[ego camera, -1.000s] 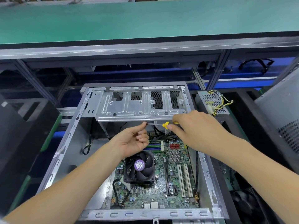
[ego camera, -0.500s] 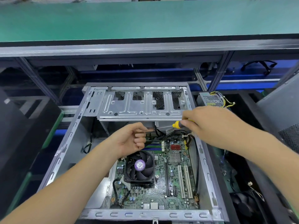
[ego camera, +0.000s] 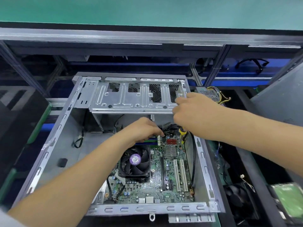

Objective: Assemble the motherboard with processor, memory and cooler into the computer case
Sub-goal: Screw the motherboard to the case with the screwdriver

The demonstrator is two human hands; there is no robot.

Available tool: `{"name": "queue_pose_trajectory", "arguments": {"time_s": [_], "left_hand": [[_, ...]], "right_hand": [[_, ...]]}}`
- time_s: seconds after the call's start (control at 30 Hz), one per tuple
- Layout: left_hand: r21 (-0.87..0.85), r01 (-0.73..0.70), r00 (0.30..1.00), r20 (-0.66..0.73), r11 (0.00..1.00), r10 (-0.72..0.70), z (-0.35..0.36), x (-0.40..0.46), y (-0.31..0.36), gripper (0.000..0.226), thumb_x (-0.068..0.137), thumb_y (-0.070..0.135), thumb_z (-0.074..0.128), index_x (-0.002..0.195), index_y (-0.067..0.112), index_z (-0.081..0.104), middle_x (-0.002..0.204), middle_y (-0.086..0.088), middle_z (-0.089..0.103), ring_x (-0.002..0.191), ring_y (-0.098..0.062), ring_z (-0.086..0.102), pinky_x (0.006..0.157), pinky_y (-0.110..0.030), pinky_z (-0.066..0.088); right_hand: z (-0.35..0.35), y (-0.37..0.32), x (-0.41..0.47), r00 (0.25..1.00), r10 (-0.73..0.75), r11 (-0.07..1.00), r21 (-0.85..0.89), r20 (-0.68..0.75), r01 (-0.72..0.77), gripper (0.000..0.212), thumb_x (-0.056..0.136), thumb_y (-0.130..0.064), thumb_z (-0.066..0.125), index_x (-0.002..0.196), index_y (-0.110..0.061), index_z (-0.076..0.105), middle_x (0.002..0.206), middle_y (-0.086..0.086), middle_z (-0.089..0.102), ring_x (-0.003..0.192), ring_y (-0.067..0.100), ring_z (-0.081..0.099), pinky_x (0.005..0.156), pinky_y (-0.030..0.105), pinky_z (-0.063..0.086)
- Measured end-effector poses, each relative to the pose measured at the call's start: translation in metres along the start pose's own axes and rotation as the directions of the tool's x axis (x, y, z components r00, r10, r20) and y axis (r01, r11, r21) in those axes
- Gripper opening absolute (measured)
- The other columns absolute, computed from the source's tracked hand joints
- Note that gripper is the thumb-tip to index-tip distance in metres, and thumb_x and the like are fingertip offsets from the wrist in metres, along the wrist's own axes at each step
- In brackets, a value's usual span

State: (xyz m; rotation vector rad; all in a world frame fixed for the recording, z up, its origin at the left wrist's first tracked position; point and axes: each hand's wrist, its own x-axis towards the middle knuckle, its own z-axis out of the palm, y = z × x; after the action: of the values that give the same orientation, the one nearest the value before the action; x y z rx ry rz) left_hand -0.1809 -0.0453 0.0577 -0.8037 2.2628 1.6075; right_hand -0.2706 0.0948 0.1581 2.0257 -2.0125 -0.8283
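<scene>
The open computer case [ego camera: 49, 154] lies flat with the green motherboard [ego camera: 157, 182] inside it. A black cooler fan [ego camera: 135, 163] with a purple label sits on the board, and memory sticks [ego camera: 147, 141] lie beyond it. My right hand [ego camera: 195, 113] grips a yellow-and-black screwdriver [ego camera: 182, 133], held upright with its tip down at the board's far right corner. My left hand [ego camera: 144, 130] hovers over the memory area with curled fingertips pinching something small near the board's top edge; what it is cannot be made out.
A metal drive cage [ego camera: 134, 97] spans the case's far end. A power supply [ego camera: 211, 94] with yellow wires sits right of the case. A green hard drive [ego camera: 288, 199] and a black fan [ego camera: 237, 197] lie at the lower right. A green workbench [ego camera: 147, 9] runs behind.
My right hand turned the screwdriver from lying level to standing upright and lowered its tip to the board. My left hand moved down and right toward the board's top edge.
</scene>
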Motion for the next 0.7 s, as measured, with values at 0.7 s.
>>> {"name": "queue_pose_trajectory", "arguments": {"time_s": [0.7], "left_hand": [[0.001,0.026,0.998,-0.059,1.0,-0.026,-0.012,0.005,-0.009,0.036,0.079,0.029,0.071,0.1,0.0,0.071,0.061,-0.003,0.031,0.051,-0.017,0.024,0.048,-0.023,0.022]], "right_hand": [[0.029,-0.017,0.013,0.991,0.094,0.996,0.002,0.098,-0.094,0.044,0.08,0.004,0.054,0.06,-0.016,0.022,0.065,-0.001,0.038,0.048,0.014,0.029,0.043,0.026,0.015]]}}
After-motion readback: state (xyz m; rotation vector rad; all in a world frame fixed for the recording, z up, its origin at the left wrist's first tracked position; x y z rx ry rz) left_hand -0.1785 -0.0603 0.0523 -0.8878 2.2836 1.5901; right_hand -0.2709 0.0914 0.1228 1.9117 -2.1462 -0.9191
